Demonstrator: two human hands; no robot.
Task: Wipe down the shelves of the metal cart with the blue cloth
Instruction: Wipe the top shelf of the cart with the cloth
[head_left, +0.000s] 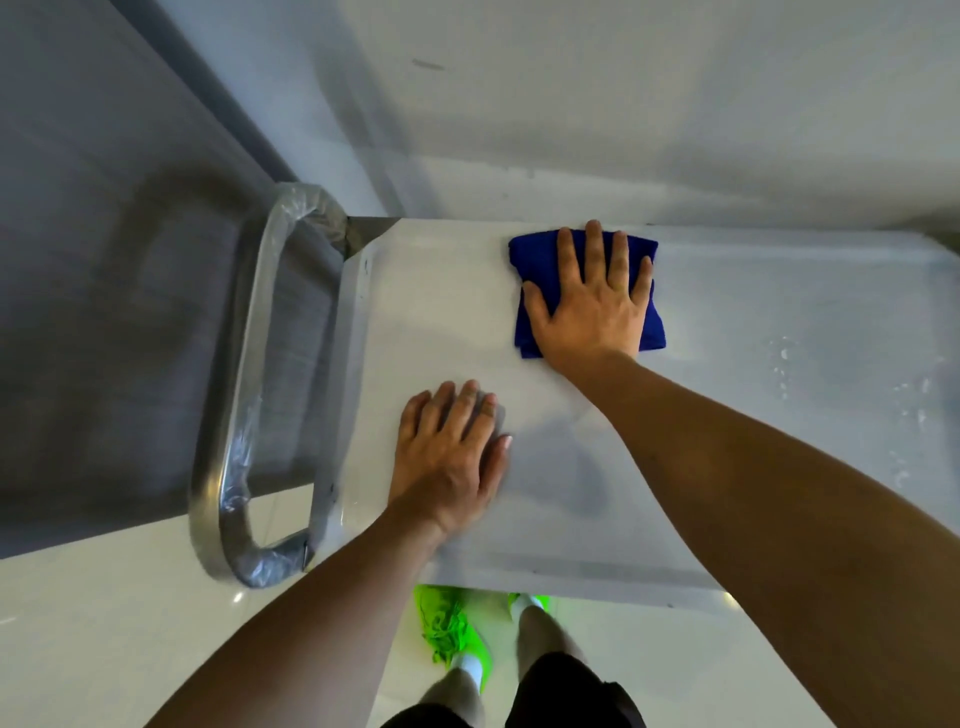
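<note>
R hand (589, 306) flat, no closed grip, palm pinning blue cloth (530, 260) on top shelf (753, 322) at far edge. L hand (449, 457) braces, spread flat. Keep even pressure; droplets (784, 364) right of cloth probably next.

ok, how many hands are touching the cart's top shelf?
2. Left hand flat on the white top shelf near the handle end; right hand pressing the folded blue cloth at the far edge.

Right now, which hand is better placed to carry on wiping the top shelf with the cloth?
The right hand: it lies flat on the blue cloth at the top shelf's far edge. The left hand rests bare near the handle.
</note>
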